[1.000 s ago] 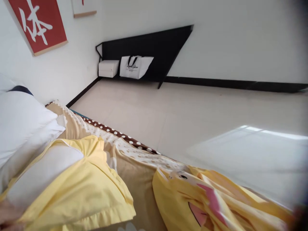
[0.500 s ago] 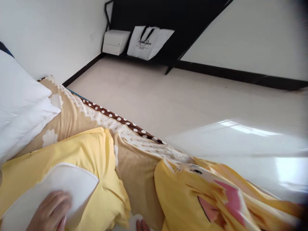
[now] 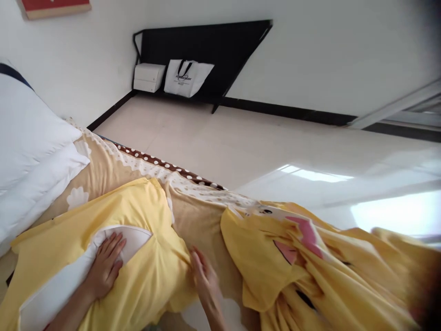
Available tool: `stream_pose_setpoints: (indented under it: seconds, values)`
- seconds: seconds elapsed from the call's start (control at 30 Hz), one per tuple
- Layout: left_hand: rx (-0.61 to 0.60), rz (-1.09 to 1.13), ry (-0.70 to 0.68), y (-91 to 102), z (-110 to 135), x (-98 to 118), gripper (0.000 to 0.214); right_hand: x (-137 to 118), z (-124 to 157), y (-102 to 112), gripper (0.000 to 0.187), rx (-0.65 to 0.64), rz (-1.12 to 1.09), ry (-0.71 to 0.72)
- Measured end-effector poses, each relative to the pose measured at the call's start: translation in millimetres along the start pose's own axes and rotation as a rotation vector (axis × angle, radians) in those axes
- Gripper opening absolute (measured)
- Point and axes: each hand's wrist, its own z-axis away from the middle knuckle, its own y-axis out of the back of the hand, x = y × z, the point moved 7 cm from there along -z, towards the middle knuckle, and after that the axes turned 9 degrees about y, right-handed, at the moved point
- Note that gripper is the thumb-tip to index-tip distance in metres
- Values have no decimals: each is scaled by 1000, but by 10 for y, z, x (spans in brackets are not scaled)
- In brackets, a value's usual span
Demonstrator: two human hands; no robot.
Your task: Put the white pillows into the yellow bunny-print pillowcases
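Note:
A yellow pillowcase (image 3: 138,202) lies on the bed with a long opening in its upper face. Inside that opening shows a white pillow (image 3: 62,285), its other parts covered by the cloth. My left hand (image 3: 106,264) rests on the pillow within the opening, fingers stretched out and pressing down. At the pillowcase's right side, my right hand (image 3: 206,278) has thumb and fingers close together on the cloth edge. To the right lies a rumpled yellow cloth (image 3: 255,257) with a printed cartoon face.
White pillows (image 3: 37,142) are stacked at the left on the tan patterned bed sheet (image 3: 206,220). Beyond the bed's edge lies a shiny tiled floor (image 3: 193,138). Against the wall, a black rack (image 3: 206,41) holds a white box (image 3: 148,78) and a white bag (image 3: 188,82).
My left hand has moved up and right along the pillow and spread flat. My right hand has come up from the bottom edge to the pillowcase's side. The view has shifted.

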Motion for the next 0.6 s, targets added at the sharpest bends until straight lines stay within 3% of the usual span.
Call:
stream_pose_setpoints:
  seconds: [0.03, 0.1, 0.2, 0.27, 0.33, 0.4, 0.47, 0.53, 0.6]
  values:
    - [38, 1, -15, 78, 23, 32, 54, -260, -99, -179, 84, -127, -32, -26]
    - [131, 0, -38, 258, 130, 35, 55, -711, -186, -297, 74, -234, -71, -7]
    - [250, -15, -68, 479, 380, -75, 60, -982, -50, -19, 56, -142, 1, 136]
    - [258, -49, -112, 477, 480, -92, 64, -834, 131, 245, 51, -19, 108, 194]
    - [170, -93, -160, 315, 437, 25, 67, -461, 262, 371, 53, 21, 199, 109]
    - [51, -120, -167, 116, 287, 235, 68, -57, 296, 345, 61, -17, 238, -26]
    - [-7, -108, -151, 61, 171, 420, 64, 185, 230, 271, 69, -53, 222, -90]
    - [42, -55, -173, 249, 255, 430, 52, 237, 97, 216, 75, -99, 164, -87]
    - [205, 14, -175, 656, 602, 111, 34, 163, -44, 193, 77, -178, 83, -70]
